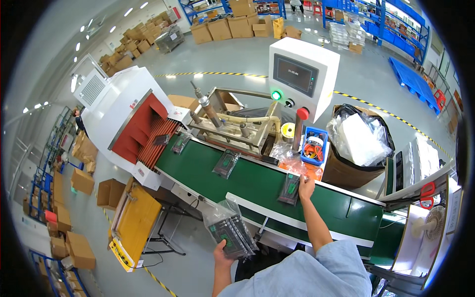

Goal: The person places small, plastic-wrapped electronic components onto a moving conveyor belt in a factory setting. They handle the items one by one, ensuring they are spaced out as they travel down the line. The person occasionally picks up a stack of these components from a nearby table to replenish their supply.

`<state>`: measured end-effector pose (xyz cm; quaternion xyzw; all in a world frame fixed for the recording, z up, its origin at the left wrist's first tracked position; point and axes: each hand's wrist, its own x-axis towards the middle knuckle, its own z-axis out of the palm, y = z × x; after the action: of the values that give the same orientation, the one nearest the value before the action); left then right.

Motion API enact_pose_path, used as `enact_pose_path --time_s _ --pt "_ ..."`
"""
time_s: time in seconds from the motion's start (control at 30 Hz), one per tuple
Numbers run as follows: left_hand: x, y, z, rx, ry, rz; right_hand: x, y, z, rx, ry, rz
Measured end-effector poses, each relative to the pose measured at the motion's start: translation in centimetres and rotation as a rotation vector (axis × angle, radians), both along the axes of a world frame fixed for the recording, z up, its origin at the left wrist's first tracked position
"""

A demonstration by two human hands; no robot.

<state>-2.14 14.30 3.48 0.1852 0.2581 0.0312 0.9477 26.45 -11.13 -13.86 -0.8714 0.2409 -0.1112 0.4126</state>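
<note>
Below the belt's near edge, my left hand point(223, 255) is closed on a stack of flat black packages in clear plastic bags point(230, 233), with the thumb on top and loose film sticking up at the far end. My right hand point(307, 188) is over the green conveyor belt point(257, 185), its fingers closed on the edge of a bagged black package point(289, 190) with a green patch. Farther left on the belt lie a second bagged package point(226, 163) and a third bagged package point(181, 143). Another dark package point(162, 139) rests on the rollers at the tunnel mouth.
A white tunnel machine point(121, 116) with red curtains stands at the belt's left end. Behind the belt are a metal sealing frame point(232, 129), a white control box point(304, 74), a blue bin point(313, 146) and a bag-lined carton point(358, 148). A yellow-topped table point(136, 225) stands at left.
</note>
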Motion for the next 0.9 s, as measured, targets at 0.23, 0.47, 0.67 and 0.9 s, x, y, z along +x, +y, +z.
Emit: enact_pose_path --time_s 0.23,0.47,0.67,0.9 --pt "0.3 0.5 -2.0 -0.001 -0.009 -0.167 -8.3 3.4 11.0 0.615 0.169 0.899" --pt "1.0 -1.3 -4.3 0.186 0.014 -0.371 -13.6 4.7 17.9 0.901 0.264 1.012" --pt "1.9 -3.2 -4.1 0.149 0.045 -0.335 -14.9 1.7 18.4 0.894 0.207 0.921" --pt "6.3 -6.7 1.0 0.059 -0.147 -0.310 -16.5 -3.7 18.7 0.861 0.246 0.886"
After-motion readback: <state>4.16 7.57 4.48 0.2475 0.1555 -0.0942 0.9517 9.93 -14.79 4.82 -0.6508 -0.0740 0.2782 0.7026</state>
